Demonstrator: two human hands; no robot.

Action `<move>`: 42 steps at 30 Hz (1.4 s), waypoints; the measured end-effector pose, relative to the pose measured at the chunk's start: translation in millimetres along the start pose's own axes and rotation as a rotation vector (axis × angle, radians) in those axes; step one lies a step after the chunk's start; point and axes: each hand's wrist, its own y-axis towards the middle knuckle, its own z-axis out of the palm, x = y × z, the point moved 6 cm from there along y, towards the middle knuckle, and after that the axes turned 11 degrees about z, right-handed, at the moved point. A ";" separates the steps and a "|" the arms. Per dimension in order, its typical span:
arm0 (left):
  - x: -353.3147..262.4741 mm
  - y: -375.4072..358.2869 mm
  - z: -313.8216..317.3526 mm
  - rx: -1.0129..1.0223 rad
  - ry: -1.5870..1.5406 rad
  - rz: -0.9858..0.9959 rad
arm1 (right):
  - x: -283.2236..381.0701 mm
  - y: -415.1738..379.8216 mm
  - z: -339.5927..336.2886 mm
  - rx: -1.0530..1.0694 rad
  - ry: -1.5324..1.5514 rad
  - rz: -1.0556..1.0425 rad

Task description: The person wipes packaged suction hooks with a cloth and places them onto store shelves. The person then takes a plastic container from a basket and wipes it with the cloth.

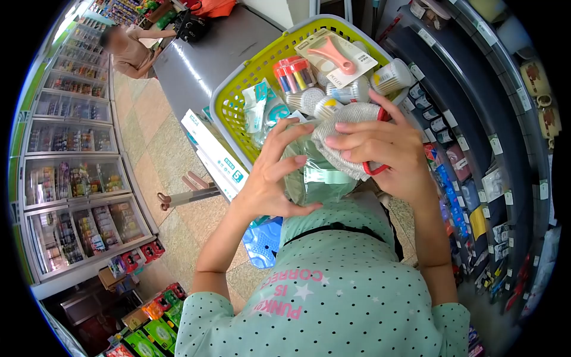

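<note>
My left hand is curved around the side of a see-through plastic container with a pale green label. A grey cloth with a red edge is gripped in my right hand, pressed against the container's upper right side. Both are held in front of my body, at the near edge of a yellow-green basket. Inside that basket are a carded pink peeler, a red-topped pack, several round tubs of toothpicks or swabs and a white-and-teal packet.
A white box with teal print stands against the basket's left side. Behind it runs a grey counter, with another person beside it. Stocked shelves curve close along the right. A blue plastic stool is below.
</note>
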 end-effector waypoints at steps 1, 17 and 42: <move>1.3 -1.6 2.0 -0.008 -0.016 -0.014 | -3.1 -2.8 -0.8 0.019 -0.005 0.022; 3.0 0.6 -15.1 0.346 0.341 -0.291 | -15.1 -34.1 17.1 -0.152 0.065 0.221; -10.0 44.1 -23.1 0.231 0.361 -0.232 | -39.9 -59.5 11.7 -0.282 0.112 0.394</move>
